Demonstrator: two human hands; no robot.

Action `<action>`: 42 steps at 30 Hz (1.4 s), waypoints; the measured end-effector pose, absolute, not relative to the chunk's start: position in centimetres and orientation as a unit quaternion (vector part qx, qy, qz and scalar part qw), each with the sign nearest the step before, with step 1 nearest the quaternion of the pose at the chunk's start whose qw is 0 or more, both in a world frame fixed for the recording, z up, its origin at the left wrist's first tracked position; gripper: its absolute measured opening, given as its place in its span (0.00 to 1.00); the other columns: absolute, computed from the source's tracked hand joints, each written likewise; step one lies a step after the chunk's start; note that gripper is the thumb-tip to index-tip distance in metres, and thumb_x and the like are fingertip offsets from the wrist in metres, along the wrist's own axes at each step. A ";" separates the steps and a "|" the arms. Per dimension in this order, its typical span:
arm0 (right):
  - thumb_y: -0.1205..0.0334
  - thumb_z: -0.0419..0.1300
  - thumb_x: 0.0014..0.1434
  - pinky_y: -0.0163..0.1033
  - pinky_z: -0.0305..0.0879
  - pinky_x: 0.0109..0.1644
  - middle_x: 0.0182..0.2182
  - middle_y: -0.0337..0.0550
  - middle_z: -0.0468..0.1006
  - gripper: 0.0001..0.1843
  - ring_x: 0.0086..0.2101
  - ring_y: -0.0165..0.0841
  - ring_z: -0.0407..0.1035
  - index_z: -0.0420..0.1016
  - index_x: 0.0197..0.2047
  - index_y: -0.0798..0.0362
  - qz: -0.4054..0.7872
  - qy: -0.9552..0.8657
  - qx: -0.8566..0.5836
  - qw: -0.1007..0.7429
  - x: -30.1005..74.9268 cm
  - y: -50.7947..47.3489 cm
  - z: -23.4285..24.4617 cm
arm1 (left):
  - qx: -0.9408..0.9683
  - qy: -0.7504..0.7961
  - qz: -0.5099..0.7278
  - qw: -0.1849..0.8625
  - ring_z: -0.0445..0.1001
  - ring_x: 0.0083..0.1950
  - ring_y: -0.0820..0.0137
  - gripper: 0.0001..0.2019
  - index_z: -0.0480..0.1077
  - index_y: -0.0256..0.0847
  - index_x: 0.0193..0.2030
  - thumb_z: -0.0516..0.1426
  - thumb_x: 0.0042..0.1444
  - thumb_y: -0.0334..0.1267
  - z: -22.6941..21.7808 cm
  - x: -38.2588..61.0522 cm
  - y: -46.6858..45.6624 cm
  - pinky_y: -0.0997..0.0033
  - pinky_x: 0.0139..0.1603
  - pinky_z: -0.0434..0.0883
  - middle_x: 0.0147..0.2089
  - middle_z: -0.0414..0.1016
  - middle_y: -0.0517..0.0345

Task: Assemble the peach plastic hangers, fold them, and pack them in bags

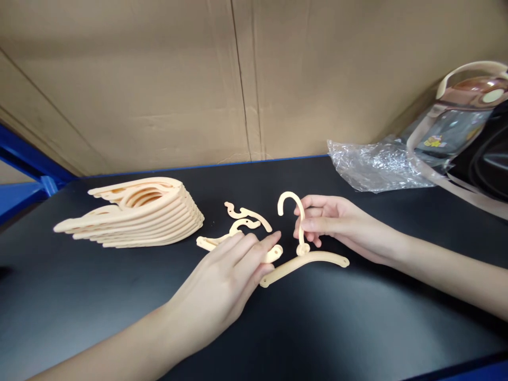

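Note:
My right hand [331, 225] is closed on the stem of a cream plastic hanger hook [291, 197]. The hook stands upright, its round base [302, 248] meeting a curved hanger bar [313, 259]. My left hand [232, 264], palm down and fingers bent, grips a cream hanger piece [273, 255]. Its holed end shows past the fingers, close to the bar's left end; my hand hides the rest. Just behind the left hand lie loose curved hanger parts [244, 225], one partly covered. A small notched hanger arm [256, 216] lies beyond them.
A stack of cream folding hangers [159, 217] sits at the left on the black tabletop [278, 338]. Clear plastic wrap [377, 164] and a strapped drink bottle [456, 127] are at the back right. Cardboard [178, 79] lines the back; a blue frame [27, 159] borders the left.

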State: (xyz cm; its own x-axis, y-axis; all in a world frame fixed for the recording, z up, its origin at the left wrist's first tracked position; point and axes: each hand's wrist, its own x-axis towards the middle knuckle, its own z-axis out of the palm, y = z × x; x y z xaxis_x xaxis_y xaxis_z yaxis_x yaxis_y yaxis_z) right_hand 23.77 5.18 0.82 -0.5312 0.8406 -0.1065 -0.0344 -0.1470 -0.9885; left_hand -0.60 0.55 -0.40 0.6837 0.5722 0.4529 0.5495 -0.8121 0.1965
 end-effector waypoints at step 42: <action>0.63 0.68 0.56 0.32 0.69 0.37 0.32 0.36 0.81 0.10 0.32 0.26 0.74 0.79 0.43 0.51 0.660 -0.618 -0.310 0.293 23.9 5.5 0.1 | 0.924 0.281 0.220 0.133 0.69 0.40 0.71 0.09 0.65 0.41 0.51 0.50 0.67 0.29 -0.3 -0.9 0.9 0.72 0.40 0.66 0.42 0.72 0.58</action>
State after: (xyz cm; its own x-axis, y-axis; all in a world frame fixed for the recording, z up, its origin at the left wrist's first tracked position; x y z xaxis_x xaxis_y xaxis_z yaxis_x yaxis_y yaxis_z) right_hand 23.87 5.48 0.12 -0.6354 0.7708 -0.0472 -0.0029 -0.0635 -0.9980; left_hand -0.85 0.94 -0.25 0.7446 0.5790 0.3322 0.4616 -0.8061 0.3703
